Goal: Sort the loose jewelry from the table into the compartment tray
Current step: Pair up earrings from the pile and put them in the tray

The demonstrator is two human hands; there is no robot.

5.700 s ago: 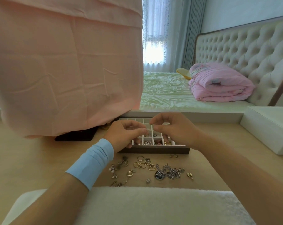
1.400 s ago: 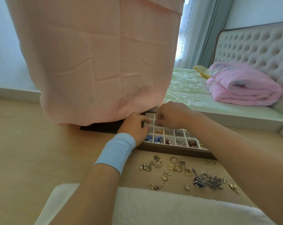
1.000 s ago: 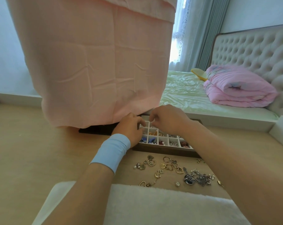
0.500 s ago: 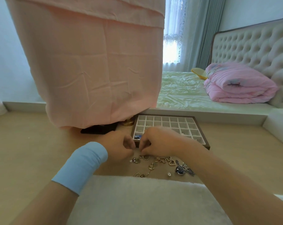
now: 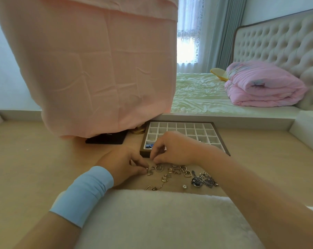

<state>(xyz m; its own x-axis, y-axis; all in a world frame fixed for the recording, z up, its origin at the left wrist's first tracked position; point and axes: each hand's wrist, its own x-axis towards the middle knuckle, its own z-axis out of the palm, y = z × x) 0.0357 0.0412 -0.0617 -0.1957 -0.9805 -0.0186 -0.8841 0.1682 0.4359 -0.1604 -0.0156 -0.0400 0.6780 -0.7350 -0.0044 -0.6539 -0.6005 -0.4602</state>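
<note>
Jewelry (image 5: pixel 179 172), gold hearts, rings and silver chain, lies strewn left to right along the table's (image 5: pixel 44 159) near edge, just before the white-gridded tray (image 5: pixel 193 131). Left hand (image 5: pixel 123 164) pinches a small charm (image 5: pixel 149 172); right hand (image 5: pixel 173 150) fingers are curled, grip unclear.

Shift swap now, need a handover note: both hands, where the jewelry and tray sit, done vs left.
Left hand: pinching a small silver charm on the pale wooden table.
Right hand: fingers curled at the pile's far edge, hold unclear.
Brown tray with white compartments: just behind both hands.
Done: blue pieces in its near-left cell.
To do: gold heart-shaped pieces, tangled silver chain, other loose bits in front of the tray.
</note>
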